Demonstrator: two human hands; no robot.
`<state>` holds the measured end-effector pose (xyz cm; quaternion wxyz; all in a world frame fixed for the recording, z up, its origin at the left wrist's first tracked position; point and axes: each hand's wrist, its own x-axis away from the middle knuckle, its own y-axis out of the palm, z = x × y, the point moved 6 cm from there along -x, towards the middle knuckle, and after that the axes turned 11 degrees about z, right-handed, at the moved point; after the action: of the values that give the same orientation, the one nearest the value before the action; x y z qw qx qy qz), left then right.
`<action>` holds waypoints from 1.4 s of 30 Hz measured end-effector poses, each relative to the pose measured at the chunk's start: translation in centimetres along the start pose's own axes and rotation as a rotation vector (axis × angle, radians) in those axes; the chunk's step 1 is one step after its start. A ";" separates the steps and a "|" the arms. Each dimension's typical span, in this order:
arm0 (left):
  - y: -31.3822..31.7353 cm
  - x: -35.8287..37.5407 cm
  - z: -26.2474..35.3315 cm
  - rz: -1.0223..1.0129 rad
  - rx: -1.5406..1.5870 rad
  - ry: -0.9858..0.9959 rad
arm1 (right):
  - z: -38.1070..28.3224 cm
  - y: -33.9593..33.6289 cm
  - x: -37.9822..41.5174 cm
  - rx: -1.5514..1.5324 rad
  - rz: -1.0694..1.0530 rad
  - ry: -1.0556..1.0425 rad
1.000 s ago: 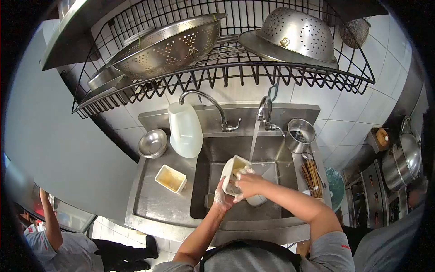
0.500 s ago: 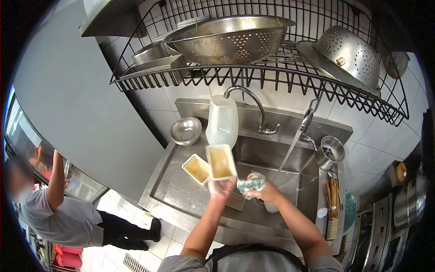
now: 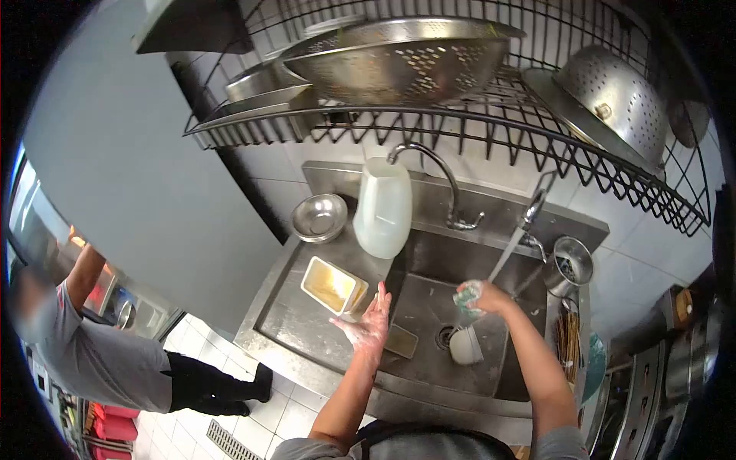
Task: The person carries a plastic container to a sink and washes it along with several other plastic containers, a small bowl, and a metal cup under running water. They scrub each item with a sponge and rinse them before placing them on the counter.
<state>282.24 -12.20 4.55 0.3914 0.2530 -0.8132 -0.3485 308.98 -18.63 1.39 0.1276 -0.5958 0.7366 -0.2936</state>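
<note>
My left hand (image 3: 366,326), wet with suds, is open with its fingers spread beside two white rectangular tubs (image 3: 334,284), one overlapping the other on the steel drainboard (image 3: 280,330). Over the sink (image 3: 429,287), my right hand (image 3: 492,297) grips a soapy green scrubbing pad (image 3: 467,296). A white rounded container (image 3: 464,346) lies in the basin below that hand, near the drain. Close to my left wrist, a flat rectangular piece (image 3: 401,341) rests at the sink's left side.
Water runs from the right tap (image 3: 534,208). Behind the tubs stand a whitish plastic jug (image 3: 383,211) and a steel bowl (image 3: 319,218). A steel pot (image 3: 569,267) and wooden skewers (image 3: 568,333) sit at right. Overhead, a wire rack (image 3: 460,123) holds colanders. A person (image 3: 107,345) stands left.
One tub has left my left hand and now overlaps the other on the drainboard; that hand has opened. My right hand has moved right and up with the pad, toward the running water.
</note>
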 end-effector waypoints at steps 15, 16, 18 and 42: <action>-31.1 -12.8 -13.1 -2.202 -3.258 -0.003 | 4.3 -10.1 12.1 0.099 0.241 0.268; -31.8 -13.2 -13.7 -2.230 -3.263 -0.181 | 3.6 -12.1 13.4 0.094 0.295 0.240; -33.4 -15.3 -13.9 -2.366 -3.475 -0.426 | 3.5 -16.1 15.2 0.001 0.444 0.160; -28.1 -21.8 -10.4 -1.006 -3.686 -0.858 | 22.6 -21.0 1.9 0.475 0.215 0.658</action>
<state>306.91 -18.79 -22.24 0.1751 0.3139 -0.5916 0.7217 337.51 -29.24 -3.95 0.0490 -0.3441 0.7078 -0.6150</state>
